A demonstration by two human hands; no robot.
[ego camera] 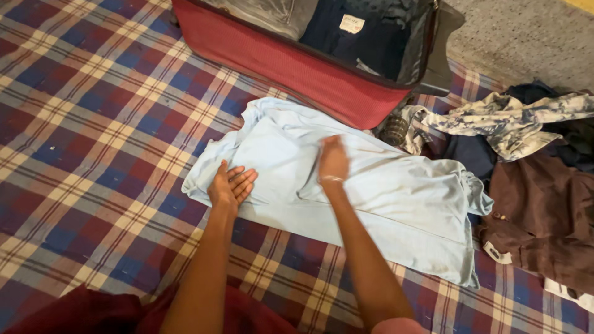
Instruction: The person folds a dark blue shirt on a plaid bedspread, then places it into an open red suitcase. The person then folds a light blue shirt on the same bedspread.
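A light blue shirt [383, 204] lies spread flat on a plaid blanket [93, 124]. My left hand [230, 185] rests palm down, fingers together, on the shirt's left part near its edge. My right hand [333, 159] is over the middle of the shirt, blurred, fingers pointing away from me and touching the cloth. Neither hand grips anything that I can see.
An open red suitcase [297, 68] with dark folded clothes inside stands just beyond the shirt. To the right lie a brown garment [544, 216], a blue-and-white patterned garment [507, 120] and dark clothes. A grey floor [526, 37] shows at the top right.
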